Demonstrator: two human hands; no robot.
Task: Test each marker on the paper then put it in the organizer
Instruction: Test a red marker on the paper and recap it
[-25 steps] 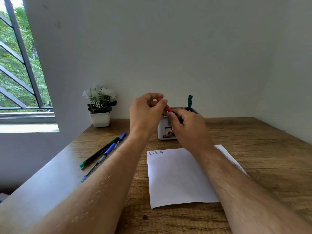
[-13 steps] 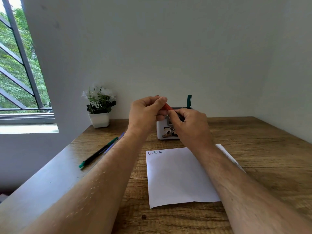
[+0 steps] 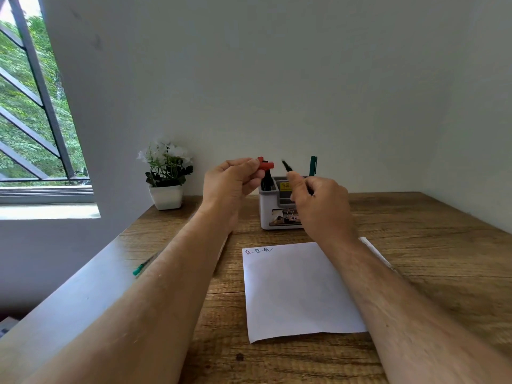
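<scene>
Both hands raised & apart: left hand (image 3: 232, 181) fingers curled pinching, right hand (image 3: 318, 200) fingers curled too.

Stood at the bench's (image 3: 415, 245) far edge against the wall: organizer (image 3: 267, 217), with a green marker (image 3: 313, 165) upright inside, and plant (image 3: 166, 176) left of it. Lay open between them: bare wood. Lay flat nearer: paper (image 3: 299, 295).

Both hands raised mid-frame above the desk (image 3: 415, 245). Left hand (image 3: 231, 181) pinches red cap (image 3: 265, 164); right hand (image 3: 321, 200) grips uncapped marker (image 3: 288, 166), tip up-left, apart from the cap. White organizer (image 3: 267, 214) behind, green marker (image 3: 313, 165) upright in it. Paper (image 3: 299, 289) at centre, small scribbles (image 3: 259, 250) at its top left. Flower pot (image 3: 166, 196) left of centre.
</scene>
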